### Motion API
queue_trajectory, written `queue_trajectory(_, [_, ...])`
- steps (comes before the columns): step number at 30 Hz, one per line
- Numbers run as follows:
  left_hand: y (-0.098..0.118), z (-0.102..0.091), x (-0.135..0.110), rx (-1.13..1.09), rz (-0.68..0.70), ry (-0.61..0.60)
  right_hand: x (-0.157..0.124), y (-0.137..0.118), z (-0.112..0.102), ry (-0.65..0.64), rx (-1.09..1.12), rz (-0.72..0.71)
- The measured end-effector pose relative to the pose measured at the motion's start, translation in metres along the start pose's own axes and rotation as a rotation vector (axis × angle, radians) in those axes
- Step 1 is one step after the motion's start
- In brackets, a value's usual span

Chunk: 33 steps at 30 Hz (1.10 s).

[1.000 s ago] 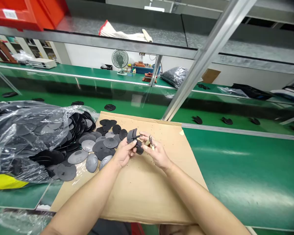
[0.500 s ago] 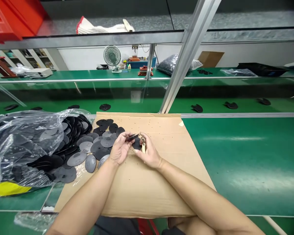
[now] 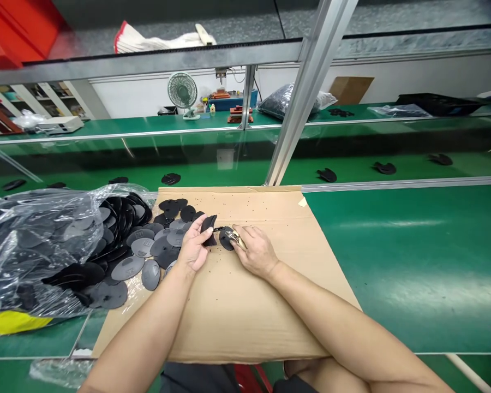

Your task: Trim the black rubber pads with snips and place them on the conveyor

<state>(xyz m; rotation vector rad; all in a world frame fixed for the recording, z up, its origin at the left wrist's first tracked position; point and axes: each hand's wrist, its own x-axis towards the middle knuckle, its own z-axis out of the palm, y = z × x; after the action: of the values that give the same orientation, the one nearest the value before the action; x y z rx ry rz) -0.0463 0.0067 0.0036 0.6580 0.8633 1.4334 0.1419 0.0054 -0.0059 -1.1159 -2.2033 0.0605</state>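
My left hand [image 3: 193, 249] pinches a curved black piece [image 3: 208, 231], my right hand [image 3: 259, 252] cream-handled metal pliers [image 3: 239, 240]; flat tan cardboard [image 3: 305, 254] runs open to its edge.

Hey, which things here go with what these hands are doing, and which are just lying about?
Likely in the job:
black piece, in the left grip
cream-handled pliers-like tool, in the right grip
loose oval pieces
cardboard sheet
clear plastic bag of pieces

Apparently just lying about:
white glove with red cuff
desk fan
red bin
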Motion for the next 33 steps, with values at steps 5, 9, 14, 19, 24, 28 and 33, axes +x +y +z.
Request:
queue_trajectory(5, [0.002,0.001,-0.002,-0.067,-0.009,-0.015,-0.001,-0.003,-0.001,0.027,-0.078,0.002])
queue_trajectory(9, [0.003,0.004,-0.004,-0.070,-0.017,-0.022,-0.001,-0.003,-0.001,0.020,-0.102,-0.009])
queue_trajectory(14, [0.004,0.005,-0.005,-0.065,-0.014,-0.016,0.000,-0.004,-0.004,-0.009,-0.158,-0.018])
queue_trajectory(19, [0.003,0.004,-0.004,-0.075,-0.023,0.035,0.000,-0.005,-0.004,-0.037,-0.222,-0.015])
queue_trajectory(24, [0.000,0.005,-0.003,-0.111,-0.042,0.070,-0.002,-0.006,0.001,-0.026,-0.190,0.053])
queue_trajectory(28, [-0.002,0.007,-0.001,-0.119,-0.044,0.096,-0.001,-0.007,0.002,0.077,0.036,0.118])
queue_trajectory(33, [-0.002,0.008,-0.003,-0.096,-0.057,0.001,0.002,-0.012,-0.003,0.206,0.288,0.039])
